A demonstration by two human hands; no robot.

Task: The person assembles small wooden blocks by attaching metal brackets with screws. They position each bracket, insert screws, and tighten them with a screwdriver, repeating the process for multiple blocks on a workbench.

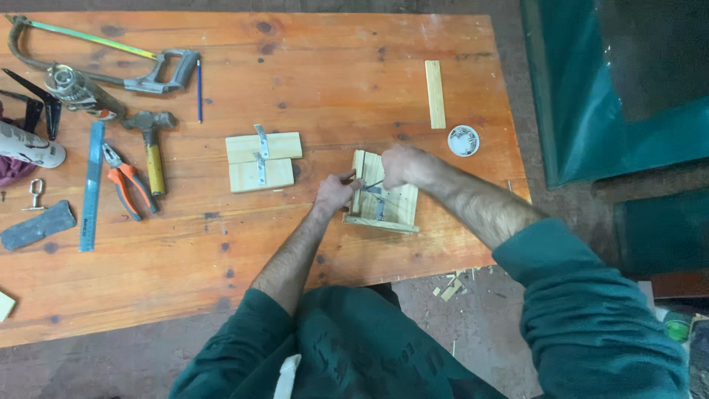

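- Big orange-stained wooden table (pixel 310 81) fills most of the shot; its left side and near-left corner run out of frame.
- Bottom of the view is the person's own green sleeves and chest, which hide the near table edge in the middle.
- Green tarp-looking sheet (pixel 591 89) on the right, cut off by the frame, can't tell what it covers.
- Hacksaw (pixel 96 55) top left, frame partly out of view. Next to it some dark clamp-ish tool and a white thing at the left edge, both cropped and hard to make out.
- Small wooden assembly (pixel 384 203) sits near the front edge, right of centre, pale slats with a metal bracket on it. Hands cover a good part.
- Second pair of pale boards (pixel 264 161) with a metal strap, just left of it, untouched.
- Blue ruler (pixel 91 185), hammer (pixel 151 148), orange pliers (pixel 125 188) lie together on the left.
- Loose wood strip (pixel 435 94) up top right.
- Left hand (pixel 336 193) is curled against the assembly's left edge, pinching something thin and dark; too small to say what.
- Right hand (pixel 402 164) is closed in a fist over the assembly's top, seems to have a thin metal tool, blurry.
- Little round white tub (pixel 463 140) near the strip, open, with tiny bits inside, probably screws or nails but can't tell.
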